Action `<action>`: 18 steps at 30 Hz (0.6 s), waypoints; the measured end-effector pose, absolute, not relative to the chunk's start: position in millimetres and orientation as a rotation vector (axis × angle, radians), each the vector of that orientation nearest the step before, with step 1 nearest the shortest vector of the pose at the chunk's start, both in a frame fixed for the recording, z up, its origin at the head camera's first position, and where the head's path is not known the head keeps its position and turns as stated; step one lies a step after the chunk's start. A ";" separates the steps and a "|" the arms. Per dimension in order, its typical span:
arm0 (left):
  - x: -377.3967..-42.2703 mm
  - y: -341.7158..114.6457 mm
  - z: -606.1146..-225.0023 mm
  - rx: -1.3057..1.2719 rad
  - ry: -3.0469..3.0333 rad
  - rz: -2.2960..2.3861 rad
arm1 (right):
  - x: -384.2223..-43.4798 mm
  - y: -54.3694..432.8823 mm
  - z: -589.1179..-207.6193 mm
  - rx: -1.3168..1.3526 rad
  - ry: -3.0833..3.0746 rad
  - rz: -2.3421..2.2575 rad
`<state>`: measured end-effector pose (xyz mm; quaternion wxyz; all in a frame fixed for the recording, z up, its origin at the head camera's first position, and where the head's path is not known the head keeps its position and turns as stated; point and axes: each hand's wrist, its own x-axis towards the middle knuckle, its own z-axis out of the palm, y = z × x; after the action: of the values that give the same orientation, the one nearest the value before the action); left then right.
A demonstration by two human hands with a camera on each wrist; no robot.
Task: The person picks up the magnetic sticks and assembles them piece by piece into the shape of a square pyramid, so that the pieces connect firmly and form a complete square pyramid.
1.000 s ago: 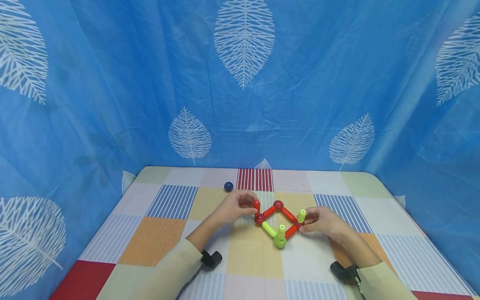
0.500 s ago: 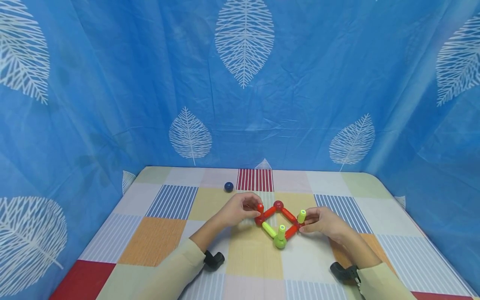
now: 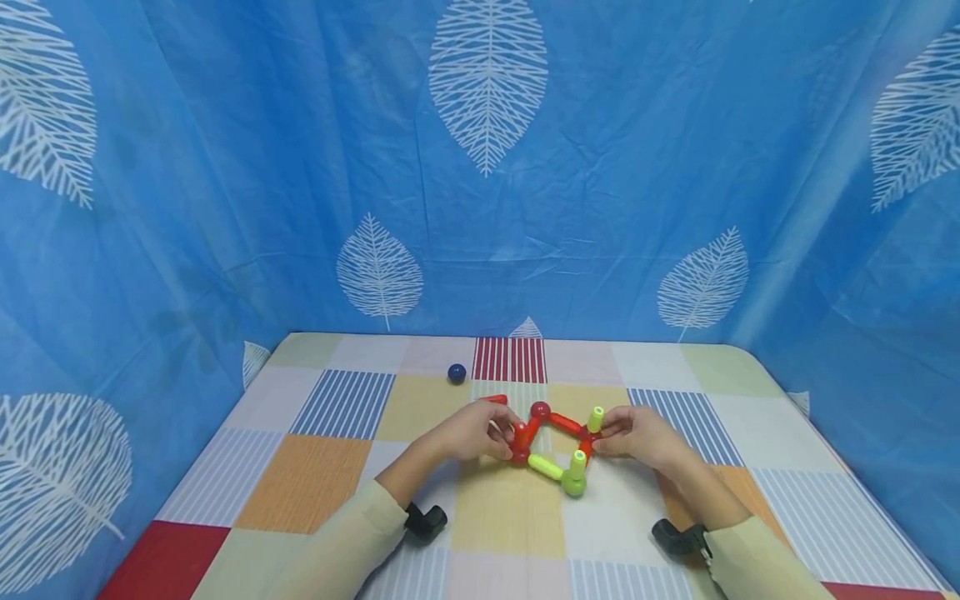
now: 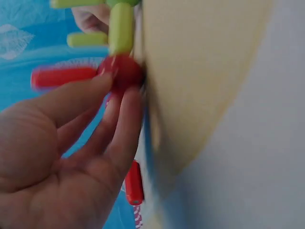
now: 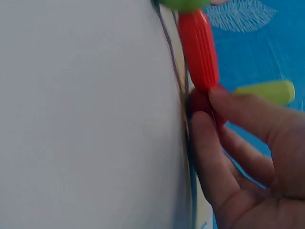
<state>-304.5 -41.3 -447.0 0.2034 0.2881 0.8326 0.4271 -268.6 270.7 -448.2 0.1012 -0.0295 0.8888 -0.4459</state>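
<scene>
A four-sided frame of toy building rods and balls lies on the table. My left hand (image 3: 474, 432) pinches its left red ball (image 4: 125, 71) between thumb and fingers; an upright red rod (image 3: 520, 435) stands on that ball. At the opposite corner my right hand (image 3: 639, 435) pinches another dark red ball (image 5: 198, 102), which carries an upright yellow-green rod (image 3: 596, 419). The green ball (image 3: 573, 484) at the near corner bears a second yellow-green upright. A red ball (image 3: 540, 410) forms the far corner. Red rods and one yellow-green rod (image 3: 545, 467) make the sides.
Behind my left hand lies a loose red rod (image 3: 495, 399), partly hidden. A dark blue ball (image 3: 457, 373) sits farther back on the patchwork tablecloth (image 3: 510, 529). Blue leaf-print curtain (image 3: 600, 208) encloses the table's back and sides.
The frame has turned and skewed: its left corner came nearer, its near corner went right, its far and right corners went left. The loose red rod now shows behind my left hand.
</scene>
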 end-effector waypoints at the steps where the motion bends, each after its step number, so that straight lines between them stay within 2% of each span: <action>1: -303.4 -41.6 -446.3 0.811 2.293 1.187 | -269.1 268.7 -448.7 -0.063 2.618 -1.352; 7: -302.9 -35.6 -444.9 0.784 2.305 1.239 | -270.3 259.9 -450.4 -0.002 2.556 -1.468; 14: -310.4 -21.4 -444.5 0.812 2.608 1.059 | -254.1 269.1 -437.6 -0.441 2.326 -1.248; 18: -312.1 -15.9 -444.0 0.859 2.628 0.929 | -247.2 259.0 -435.5 -0.478 2.322 -1.216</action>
<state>-312.1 -15.9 -444.0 0.1122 0.2927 0.8953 0.3164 -247.2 259.0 -435.5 0.2362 -0.1742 0.8469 -0.4433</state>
